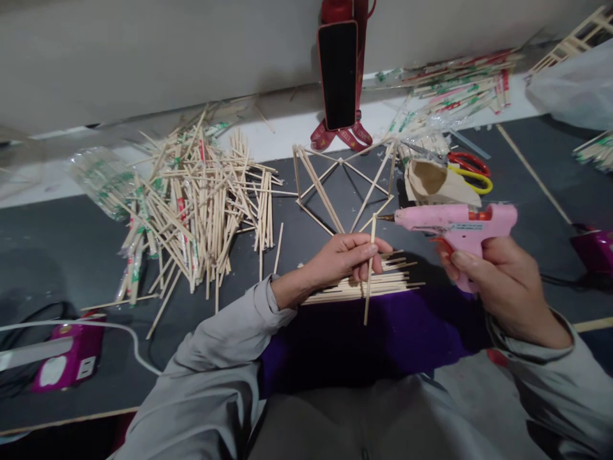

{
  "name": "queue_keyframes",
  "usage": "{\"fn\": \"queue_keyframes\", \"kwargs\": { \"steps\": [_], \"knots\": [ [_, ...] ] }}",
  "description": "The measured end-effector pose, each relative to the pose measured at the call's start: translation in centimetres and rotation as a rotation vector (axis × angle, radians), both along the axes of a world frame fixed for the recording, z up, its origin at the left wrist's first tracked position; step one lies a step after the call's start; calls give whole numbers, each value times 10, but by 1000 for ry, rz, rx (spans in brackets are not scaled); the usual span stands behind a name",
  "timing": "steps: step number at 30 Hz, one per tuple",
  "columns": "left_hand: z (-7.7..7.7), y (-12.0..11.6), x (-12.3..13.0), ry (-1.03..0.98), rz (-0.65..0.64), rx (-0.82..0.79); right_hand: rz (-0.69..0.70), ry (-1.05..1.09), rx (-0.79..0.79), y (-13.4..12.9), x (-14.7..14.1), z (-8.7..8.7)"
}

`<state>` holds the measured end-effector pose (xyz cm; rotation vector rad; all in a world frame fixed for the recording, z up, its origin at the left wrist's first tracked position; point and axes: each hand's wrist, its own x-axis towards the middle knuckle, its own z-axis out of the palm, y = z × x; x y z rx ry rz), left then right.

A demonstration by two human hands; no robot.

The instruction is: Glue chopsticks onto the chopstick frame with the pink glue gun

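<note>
Between the thumb and fingers of my left hand [352, 255] a wooden chopstick [369, 281] is pinched nearly upright. My right hand [502, 281] grips a pink hot glue gun [454, 223], with a finger at its orange trigger. The dark nozzle points left and meets, or almost meets, the chopstick's top end. Just beyond my left hand stands an open frame of joined chopsticks [322, 187] on the dark tabletop. Beneath that hand lies a row of loose chopsticks [340, 294], partly covered by my fingers.
A big heap of chopsticks [191, 211], some in wrappers, spreads at left. Scissors with red and yellow handles [472, 172] lie by a paper roll [431, 181]. A phone [338, 76] stands upright at the back. Purple power strips [71, 351] with cords sit at both sides.
</note>
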<state>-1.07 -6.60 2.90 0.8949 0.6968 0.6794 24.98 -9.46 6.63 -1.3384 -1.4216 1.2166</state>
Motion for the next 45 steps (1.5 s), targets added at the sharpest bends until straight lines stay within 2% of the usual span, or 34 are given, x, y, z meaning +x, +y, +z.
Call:
{"fn": "queue_keyframes", "kwargs": {
  "steps": [5,14,17,22,27,32,37,41,45],
  "knots": [
    [0,0,0,-15,14,-23,-11,-69,30,3,1,-1],
    [-1,0,0,-28,36,-48,-1,-28,38,6,-6,3],
    [-1,-1,0,-32,65,-45,4,6,4,8,-7,2],
    [-1,0,0,-67,150,-20,89,23,-69,14,-11,1],
    [-1,1,0,-63,244,16,5,195,-107,19,-18,8],
    [1,0,1,-49,209,9,-8,335,-193,26,-18,18],
    [5,-5,2,0,143,32,58,435,-237,27,-19,17],
    [8,-7,3,22,141,39,151,432,-256,24,-21,15],
    [10,-7,3,26,144,32,162,369,-243,21,-26,16]
  ]
}}
